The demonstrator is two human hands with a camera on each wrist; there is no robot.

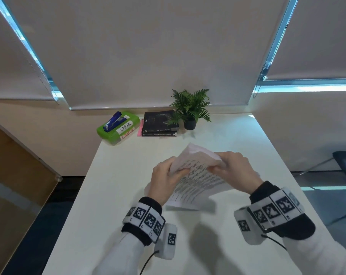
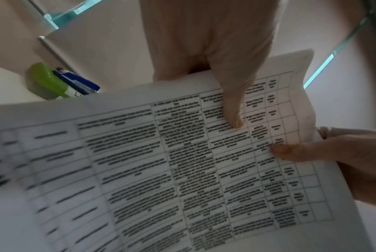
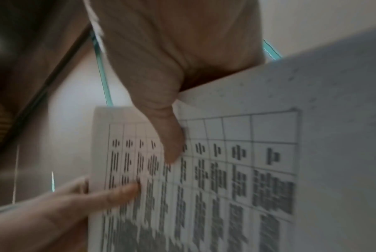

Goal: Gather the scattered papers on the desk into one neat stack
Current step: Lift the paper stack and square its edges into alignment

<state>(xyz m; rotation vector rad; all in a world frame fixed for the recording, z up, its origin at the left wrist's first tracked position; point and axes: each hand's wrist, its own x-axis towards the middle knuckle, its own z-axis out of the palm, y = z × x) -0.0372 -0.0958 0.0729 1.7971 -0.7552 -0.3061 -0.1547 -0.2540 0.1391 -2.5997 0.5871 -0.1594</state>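
Both my hands, left (image 1: 164,178) and right (image 1: 232,168), pinching papers (image 1: 196,181) at 12 o'clock edge; I'd tap edges square on desk (image 1: 128,195).

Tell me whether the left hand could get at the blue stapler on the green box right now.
Probably not yet: the left hand grips the printed white papers together with the right hand. The bare white desk leading to the blue stapler looks unobstructed.

Head view high above desk (image 1: 116,195); wrist views close under shared papers (image 2: 182,170).
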